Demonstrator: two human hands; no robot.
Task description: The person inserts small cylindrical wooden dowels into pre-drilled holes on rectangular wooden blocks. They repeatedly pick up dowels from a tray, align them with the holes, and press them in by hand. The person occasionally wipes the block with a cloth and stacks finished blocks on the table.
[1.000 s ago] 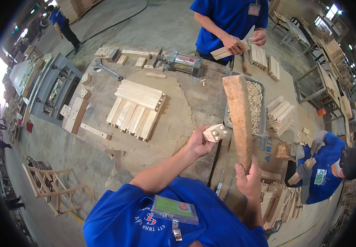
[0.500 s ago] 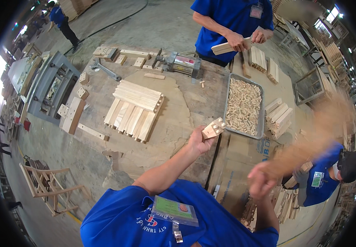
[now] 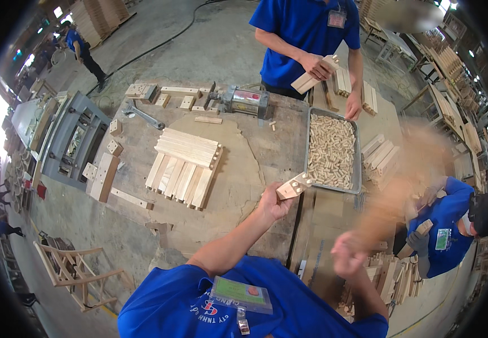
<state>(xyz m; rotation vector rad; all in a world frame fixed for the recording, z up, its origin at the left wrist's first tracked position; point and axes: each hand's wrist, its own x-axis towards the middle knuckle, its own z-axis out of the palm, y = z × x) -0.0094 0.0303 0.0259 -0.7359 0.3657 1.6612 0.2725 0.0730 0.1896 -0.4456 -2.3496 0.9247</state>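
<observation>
My left hand (image 3: 276,201) grips a short wooden block (image 3: 292,187) with several dowels standing out of its end. It is held over the table, near the lower left corner of a metal tray (image 3: 361,163) full of small wooden dowels (image 3: 331,151). My right hand (image 3: 350,254) is closed around what looks like a wooden mallet (image 3: 399,197); it is smeared by motion and its exact shape is unclear. To the left lies a stack of wooden pieces (image 3: 184,160) with dowels in their ends.
Across the table a co-worker (image 3: 306,34) holds a wooden piece (image 3: 314,74) and has one hand at the tray. Another person (image 3: 447,225) works close on the right. A clamp-like metal cylinder (image 3: 246,101), a wrench (image 3: 145,117) and wooden blocks (image 3: 104,177) lie along the table's far and left sides.
The co-worker across the table has lowered one hand to the tray. The mallet in my right hand is still blurred and has shifted slightly left. My left hand keeps the block almost in place.
</observation>
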